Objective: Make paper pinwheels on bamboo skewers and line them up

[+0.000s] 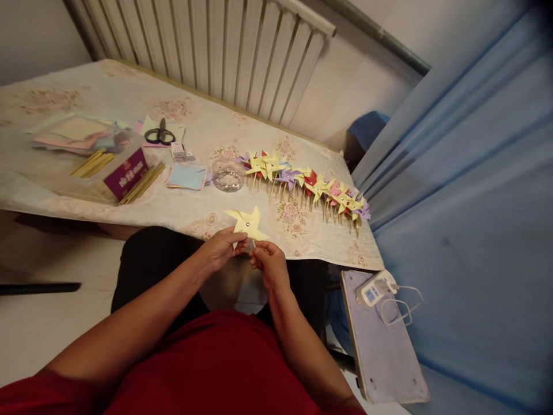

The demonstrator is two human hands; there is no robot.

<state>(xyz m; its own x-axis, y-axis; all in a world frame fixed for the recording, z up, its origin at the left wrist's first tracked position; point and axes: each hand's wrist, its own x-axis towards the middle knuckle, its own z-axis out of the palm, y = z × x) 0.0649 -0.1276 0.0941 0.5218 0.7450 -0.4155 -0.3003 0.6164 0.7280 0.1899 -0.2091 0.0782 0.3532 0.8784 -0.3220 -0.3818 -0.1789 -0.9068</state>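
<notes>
A pale yellow paper pinwheel (247, 223) with a small shiny pin at its centre is held over the front edge of the table. My left hand (224, 248) pinches the pinwheel at its lower left, thumb near the centre. Just to the right, my right hand (268, 257) is closed on the pinwheel's thin wooden stick (254, 244), of which only a short piece shows. Behind it on the table stands a clear round dish (228, 176) of small shiny pieces. A row of finished-looking pinwheels (317, 187) in yellow, purple, red and pink lies to the right.
Stacked blue paper squares (186, 176), black-handled scissors (160, 135), small boxes (182, 152) and a clear bin (129, 141) with wooden sticks (93, 163) occupy the left. A stool (389, 351) holding a white power strip (375, 290) stands right, beside a blue curtain (466, 190).
</notes>
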